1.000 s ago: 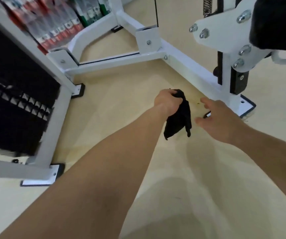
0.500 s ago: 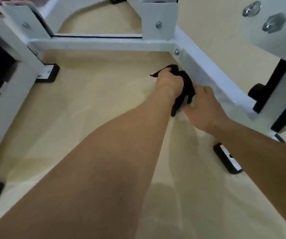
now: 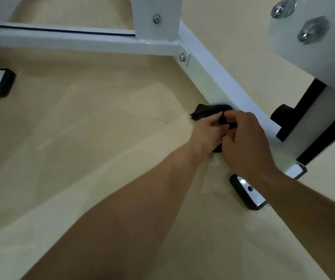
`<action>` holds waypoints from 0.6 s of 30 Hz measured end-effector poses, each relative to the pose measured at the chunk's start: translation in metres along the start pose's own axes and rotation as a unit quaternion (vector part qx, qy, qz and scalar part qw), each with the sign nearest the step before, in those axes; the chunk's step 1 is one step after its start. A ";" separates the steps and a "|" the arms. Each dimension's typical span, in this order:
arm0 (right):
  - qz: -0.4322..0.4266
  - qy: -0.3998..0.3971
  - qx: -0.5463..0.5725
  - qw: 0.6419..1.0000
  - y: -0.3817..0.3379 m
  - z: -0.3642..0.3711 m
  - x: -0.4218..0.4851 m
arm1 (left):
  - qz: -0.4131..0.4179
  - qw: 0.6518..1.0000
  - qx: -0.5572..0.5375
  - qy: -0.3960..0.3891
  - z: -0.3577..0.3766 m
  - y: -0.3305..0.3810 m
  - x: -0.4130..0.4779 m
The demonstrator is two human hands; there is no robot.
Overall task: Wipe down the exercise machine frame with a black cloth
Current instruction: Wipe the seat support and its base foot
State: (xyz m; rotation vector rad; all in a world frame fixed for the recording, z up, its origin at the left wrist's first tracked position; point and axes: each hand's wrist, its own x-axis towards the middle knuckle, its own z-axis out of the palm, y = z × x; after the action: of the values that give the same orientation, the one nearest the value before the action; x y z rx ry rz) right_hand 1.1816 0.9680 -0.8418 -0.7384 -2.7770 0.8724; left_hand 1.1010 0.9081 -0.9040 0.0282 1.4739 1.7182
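Down on the beige floor (image 3: 81, 128), the black cloth (image 3: 207, 112) is bunched against the side of the white frame bar (image 3: 225, 85). The left hand (image 3: 206, 133) grips it with curled fingers (image 3: 215, 123), and the right hand (image 3: 243, 142) pinches its near edge. A black foot pad (image 3: 247, 194) sits just beside the right wrist.

No legible text or labels anywhere
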 end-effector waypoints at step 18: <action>0.036 -0.009 0.021 0.999 0.046 -0.011 -0.029 | 0.075 0.978 0.097 0.166 0.011 0.021 0.026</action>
State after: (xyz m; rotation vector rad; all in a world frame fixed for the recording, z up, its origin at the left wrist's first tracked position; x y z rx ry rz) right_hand 1.2285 0.9924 -0.8588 -0.8313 -2.7529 0.9522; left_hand 1.0779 0.9335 -0.8963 -0.0483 1.9255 1.7533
